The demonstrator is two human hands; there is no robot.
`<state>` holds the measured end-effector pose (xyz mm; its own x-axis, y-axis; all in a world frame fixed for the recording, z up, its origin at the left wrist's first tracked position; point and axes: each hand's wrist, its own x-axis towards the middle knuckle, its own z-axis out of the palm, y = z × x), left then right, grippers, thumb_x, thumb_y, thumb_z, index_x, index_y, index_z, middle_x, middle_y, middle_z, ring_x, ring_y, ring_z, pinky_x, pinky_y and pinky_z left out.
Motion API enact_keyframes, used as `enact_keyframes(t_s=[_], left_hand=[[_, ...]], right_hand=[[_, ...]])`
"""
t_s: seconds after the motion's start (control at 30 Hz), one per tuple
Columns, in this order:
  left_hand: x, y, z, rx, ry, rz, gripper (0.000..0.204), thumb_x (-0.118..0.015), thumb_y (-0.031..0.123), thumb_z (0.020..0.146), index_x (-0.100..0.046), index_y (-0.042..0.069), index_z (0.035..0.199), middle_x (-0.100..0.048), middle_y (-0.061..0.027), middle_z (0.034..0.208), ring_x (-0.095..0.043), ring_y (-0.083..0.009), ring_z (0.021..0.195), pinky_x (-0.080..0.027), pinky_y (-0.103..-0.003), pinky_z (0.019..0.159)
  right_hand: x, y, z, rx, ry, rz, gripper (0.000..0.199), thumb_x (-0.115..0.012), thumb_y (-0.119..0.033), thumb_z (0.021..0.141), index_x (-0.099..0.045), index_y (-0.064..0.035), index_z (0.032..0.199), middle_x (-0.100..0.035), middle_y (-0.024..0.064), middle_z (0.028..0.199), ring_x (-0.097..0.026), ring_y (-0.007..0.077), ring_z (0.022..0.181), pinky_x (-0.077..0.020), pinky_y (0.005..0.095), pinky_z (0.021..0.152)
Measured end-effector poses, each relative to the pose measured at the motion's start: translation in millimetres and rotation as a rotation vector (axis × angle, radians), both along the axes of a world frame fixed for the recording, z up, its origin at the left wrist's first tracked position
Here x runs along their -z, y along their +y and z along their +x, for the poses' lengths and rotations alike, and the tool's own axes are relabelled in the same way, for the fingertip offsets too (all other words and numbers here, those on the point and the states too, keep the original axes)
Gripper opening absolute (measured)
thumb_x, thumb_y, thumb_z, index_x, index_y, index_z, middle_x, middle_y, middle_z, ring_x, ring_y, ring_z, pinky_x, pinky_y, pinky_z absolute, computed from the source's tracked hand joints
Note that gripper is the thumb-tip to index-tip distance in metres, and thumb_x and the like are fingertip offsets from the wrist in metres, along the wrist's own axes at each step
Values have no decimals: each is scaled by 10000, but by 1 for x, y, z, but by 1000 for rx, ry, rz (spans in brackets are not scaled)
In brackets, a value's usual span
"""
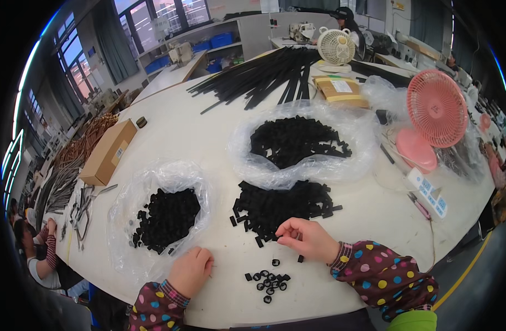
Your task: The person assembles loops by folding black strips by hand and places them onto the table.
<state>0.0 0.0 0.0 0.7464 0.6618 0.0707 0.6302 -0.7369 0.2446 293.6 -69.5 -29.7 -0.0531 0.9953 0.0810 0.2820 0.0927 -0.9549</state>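
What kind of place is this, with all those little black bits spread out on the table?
Most likely a small factory or assembly workshop. The white worktable carries open plastic bags of small black parts, a stack of long black strips and cardboard boxes, with more workbenches behind.

Two forearms enter from the lower edge of the frame, both in long sleeves of dark maroon-brown fabric scattered with polka dots in pink, yellow, blue, orange and white. Each sleeve ends in a snug ribbed cuff with thin multicoloured stripes at the wrist. The left hand (190, 270), at lower centre-left, and the right hand (308, 239), at lower centre-right, are bare, with no gloves, rings or watch visible. At the bottom right, below the right sleeve, a patch of bright lime-green fabric shows.
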Motion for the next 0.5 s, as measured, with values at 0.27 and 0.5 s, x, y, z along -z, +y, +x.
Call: enact_keyframes(t_s=[0.27, 0.5], left_hand=[[-30, -3, 93, 126, -580, -659, 372, -667, 122, 798, -524, 45, 1132, -554, -66, 944, -553, -93, 731, -494, -232, 633], [-1, -2, 117, 93, -886, -1002, 266, -642, -5, 802, -616, -6, 1067, -551, -49, 948, -585, -98, 828, -488, -200, 737]], right_hand=[[-30, -10, -14, 1, 502, -235, 159, -582, -172, 881, -577, -39, 969, -584, -20, 751, -546, 33, 606, -394, 169, 465], [-23, -13, -6, 8, 686, -299, 177, -578, -187, 890, -580, -29, 971, -608, -1, 769, -581, 53, 609, -416, 168, 484]])
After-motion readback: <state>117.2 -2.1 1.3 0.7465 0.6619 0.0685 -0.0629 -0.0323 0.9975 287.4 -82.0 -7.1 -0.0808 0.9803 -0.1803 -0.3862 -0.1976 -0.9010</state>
